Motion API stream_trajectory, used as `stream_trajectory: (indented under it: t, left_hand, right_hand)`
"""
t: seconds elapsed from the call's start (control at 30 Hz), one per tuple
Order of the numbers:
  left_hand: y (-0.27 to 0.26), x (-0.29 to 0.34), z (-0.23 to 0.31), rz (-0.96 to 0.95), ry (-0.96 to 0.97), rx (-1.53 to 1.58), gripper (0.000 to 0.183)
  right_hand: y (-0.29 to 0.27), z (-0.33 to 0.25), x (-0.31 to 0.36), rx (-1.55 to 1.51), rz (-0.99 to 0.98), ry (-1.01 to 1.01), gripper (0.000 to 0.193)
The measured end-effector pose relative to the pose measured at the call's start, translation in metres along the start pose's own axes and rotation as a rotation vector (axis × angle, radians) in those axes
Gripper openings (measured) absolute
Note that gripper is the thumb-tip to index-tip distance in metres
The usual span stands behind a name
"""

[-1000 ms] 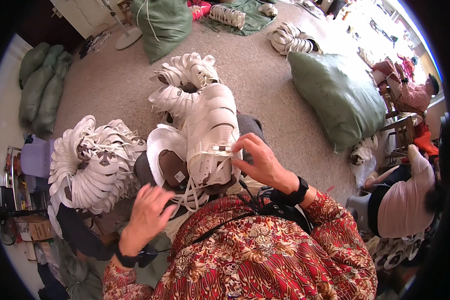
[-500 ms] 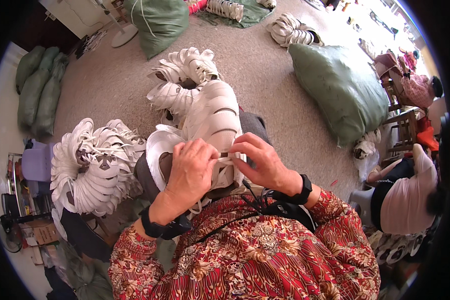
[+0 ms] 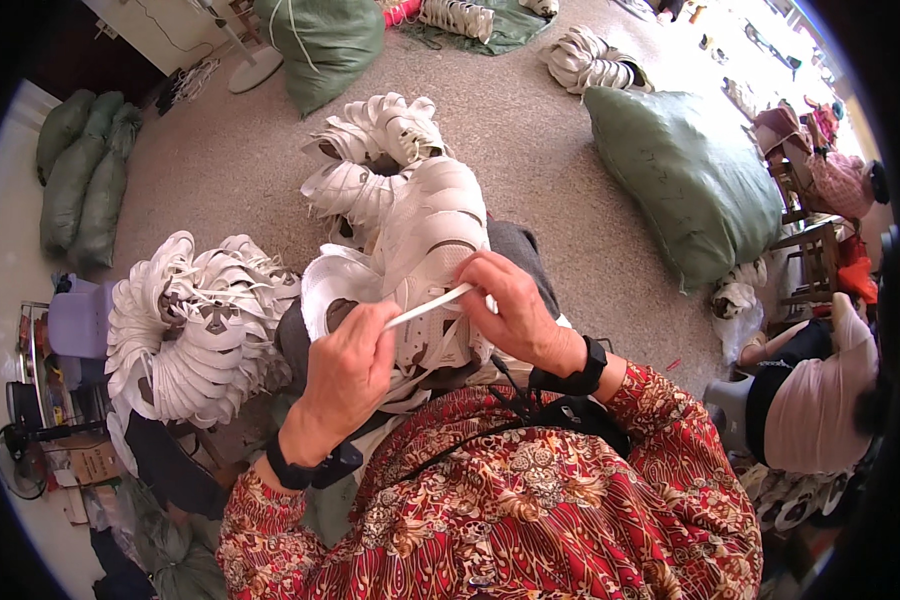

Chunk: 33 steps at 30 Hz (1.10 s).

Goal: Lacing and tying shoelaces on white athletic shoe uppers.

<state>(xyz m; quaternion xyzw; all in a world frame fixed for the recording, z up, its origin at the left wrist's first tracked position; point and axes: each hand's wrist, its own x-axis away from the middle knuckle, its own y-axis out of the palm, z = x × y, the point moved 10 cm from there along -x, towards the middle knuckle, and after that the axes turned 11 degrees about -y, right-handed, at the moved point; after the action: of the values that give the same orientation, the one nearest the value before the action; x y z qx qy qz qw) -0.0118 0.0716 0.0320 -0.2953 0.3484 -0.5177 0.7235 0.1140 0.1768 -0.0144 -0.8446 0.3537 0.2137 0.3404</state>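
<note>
A white shoelace point(image 3: 428, 306) is drawn taut between my hands, slanting up to the right. My left hand point(image 3: 348, 362) pinches its lower end and my right hand point(image 3: 510, 312) its upper end. Right behind and below the lace lies a white shoe upper point(image 3: 432, 338) with eyelet holes, resting on my lap. It forms the near end of a chain of nested white shoe uppers point(image 3: 432, 212) that curls away from me. Another upper's pale rounded edge point(image 3: 332, 277) stands up beside my left hand. My fingers hide the lace's ends.
At my left sits a thick bundle of nested shoe uppers point(image 3: 192, 335). A stuffed green sack point(image 3: 685, 185) lies on the floor at right, another green sack point(image 3: 322, 50) stands ahead. A fan point(image 3: 20, 435) is at far left. A seated person point(image 3: 815, 405) is at right.
My hands have moved apart, the left one down and to the left. The lace now shows stretched between them, where before both hands were close together over the upper.
</note>
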Motion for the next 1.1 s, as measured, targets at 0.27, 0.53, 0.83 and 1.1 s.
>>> stream_trajectory:
  t: [0.27,0.53,0.83,1.1]
  left_hand:
    - [-0.003,0.029,-0.028,-0.075,-0.166,0.169,0.026]
    - [-0.002,0.023,-0.035,-0.112,-0.208,0.226,0.025]
    - [0.012,0.03,-0.044,-0.108,-0.275,0.275,0.019]
    - [0.032,0.003,-0.036,-0.127,-0.248,0.319,0.017]
  right_hand:
    - [0.001,0.047,0.018,-0.819,0.082,0.5,0.013]
    - [-0.032,0.046,0.012,-1.443,0.309,0.475,0.017]
    - [-0.122,0.082,0.017,-1.501,0.666,0.347,0.027]
    - [-0.164,0.116,0.064,-1.517,0.75,0.28,0.028]
